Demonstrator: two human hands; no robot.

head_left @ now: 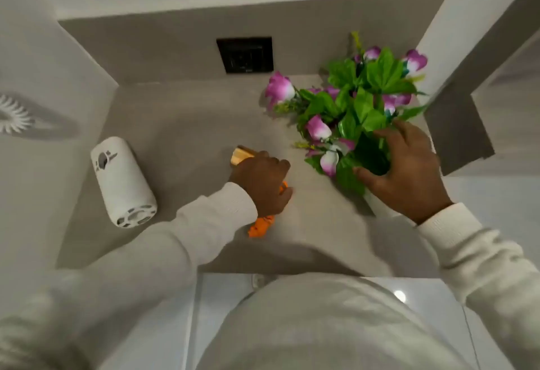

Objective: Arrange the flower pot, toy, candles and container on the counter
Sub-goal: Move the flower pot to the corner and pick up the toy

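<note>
A flower pot with purple-white blooms and green leaves (350, 106) stands at the right of the grey counter (181, 124). My right hand (409, 171) wraps around its white pot, whose rim is mostly hidden by leaves and the hand. My left hand (263, 179) lies closed over an orange toy (260, 226) at the counter's middle; only the toy's lower end shows. A wooden-topped item (241, 155) peeks out just behind the left hand. A white cut-out cylinder container (122, 182) lies on its side at the left.
The counter sits in a recessed niche with walls on the left, back and right. A dark square wall plate (245, 54) is on the back wall. A white sunburst ornament (11, 117) hangs at far left. The counter's front edge meets a white glossy surface (222, 296).
</note>
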